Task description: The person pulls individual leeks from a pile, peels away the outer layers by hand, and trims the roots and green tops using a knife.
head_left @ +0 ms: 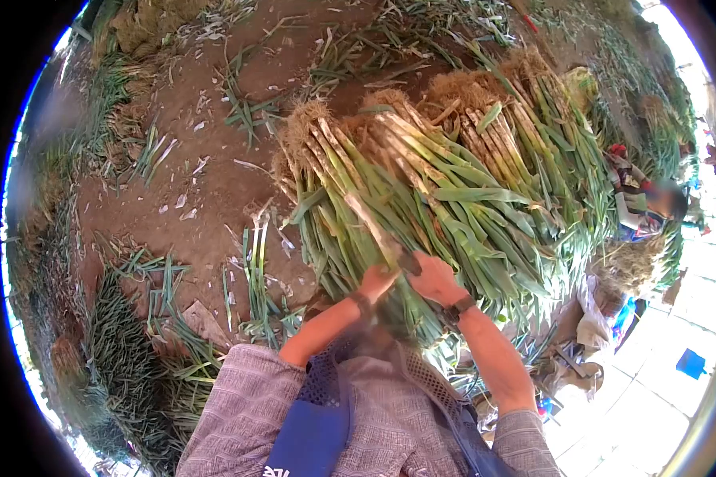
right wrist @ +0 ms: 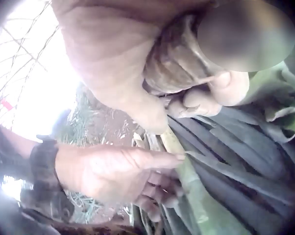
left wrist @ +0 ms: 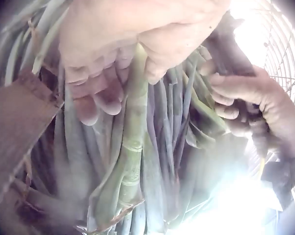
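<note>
My left hand (head_left: 379, 281) grips a single leek (left wrist: 133, 142) between thumb and fingers. Its pale stalk and green leaves run over a thick pile of leeks (head_left: 485, 215). Close beside it, my right hand (head_left: 435, 280) curls round a dark, wrapped handle (right wrist: 174, 61). What this handle belongs to I cannot tell; a blurred patch covers part of the right wrist view. Both hands are over the leafy part of the pile, whose brown roots (head_left: 306, 127) point away from me.
Bare soil (head_left: 151, 230) with scattered scraps lies to the left. Loose leeks (head_left: 256, 254) rest there near a dark green heap (head_left: 123, 358). Another person (head_left: 640, 199) is at the right, past the pile. Pale bags (head_left: 593, 318) and a blue piece (head_left: 690, 363) lie at lower right.
</note>
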`<state>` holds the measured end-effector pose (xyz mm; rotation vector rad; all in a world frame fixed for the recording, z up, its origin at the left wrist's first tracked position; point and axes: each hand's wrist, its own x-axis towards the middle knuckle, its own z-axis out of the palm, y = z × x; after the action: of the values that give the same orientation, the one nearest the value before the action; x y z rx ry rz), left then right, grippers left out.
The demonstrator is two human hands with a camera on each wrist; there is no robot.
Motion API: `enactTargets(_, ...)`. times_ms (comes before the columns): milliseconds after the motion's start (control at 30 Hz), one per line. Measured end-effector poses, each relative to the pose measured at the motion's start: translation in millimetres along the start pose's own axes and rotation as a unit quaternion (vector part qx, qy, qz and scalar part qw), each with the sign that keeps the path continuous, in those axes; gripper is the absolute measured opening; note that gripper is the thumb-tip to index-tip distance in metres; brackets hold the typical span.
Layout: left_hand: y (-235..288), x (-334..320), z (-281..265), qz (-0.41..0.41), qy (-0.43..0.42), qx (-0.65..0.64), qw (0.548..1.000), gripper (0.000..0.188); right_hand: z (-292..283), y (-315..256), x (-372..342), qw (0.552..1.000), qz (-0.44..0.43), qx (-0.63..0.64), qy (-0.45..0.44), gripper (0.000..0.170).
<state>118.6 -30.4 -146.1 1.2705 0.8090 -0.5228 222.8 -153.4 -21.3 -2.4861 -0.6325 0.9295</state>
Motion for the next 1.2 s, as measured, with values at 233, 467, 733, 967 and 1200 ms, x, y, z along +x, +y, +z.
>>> enactTargets(233, 0, 5, 6, 0.070, 0.064, 0.088, 0.992, 0.036, -33, 3, -30, 0.998, -0.013, 0.036, -0.048, 0.040)
enactTargets(467, 109, 1, -63, 0.072, -0.078, -0.341, 0.934, 0.027, -32, 51, -135, 0.995, 0.090, 0.034, -0.037, 0.042)
enactTargets(733, 113, 34, -79, 0.009, -0.056, -0.210, 0.976, 0.047, 4, 30, -119, 0.993, 0.097, 0.060, 0.013, 0.035)
enactTargets(967, 96, 38, -67, 0.007, -0.040, -0.230, 0.972, 0.034, 6, 19, -84, 0.996, 0.082, 0.039, 0.006, 0.041)
enactTargets(1200, 85, 28, -68, 0.008, -0.028, -0.213, 0.977, 0.032, 2, 22, -86, 0.994, 0.065, 0.088, 0.008, 0.040)
